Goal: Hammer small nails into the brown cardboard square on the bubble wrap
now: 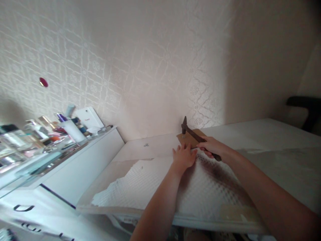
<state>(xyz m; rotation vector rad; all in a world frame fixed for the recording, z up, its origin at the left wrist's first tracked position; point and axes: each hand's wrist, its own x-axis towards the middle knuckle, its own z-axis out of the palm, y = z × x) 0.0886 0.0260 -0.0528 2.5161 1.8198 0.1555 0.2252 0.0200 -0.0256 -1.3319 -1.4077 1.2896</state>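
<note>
My right hand (pixel 213 147) is closed round the handle of a hammer (pixel 195 135), whose dark head is upright over a brown board (pixel 192 138). Under the hammer head a small shiny bit, perhaps a nail, shows on the board, too small to make out. With fingers spread, my left hand (pixel 184 157) lies at the board's near edge, its fingertips touching it. A thin dark strip shows between the two hands; what it is I cannot tell. Beneath my hands spreads a white quilted sheet (pixel 155 182) on the white table (pixel 260 134).
At the left stands a white drawer cabinet (pixel 92 170), its top crowded with bottles (pixel 72 130), tubes and a white box (pixel 89 117). A patterned wall rises behind the table. A black armrest (pixel 304 102) is at the far right. Several small dark pieces (pixel 146 145) lie left of the board.
</note>
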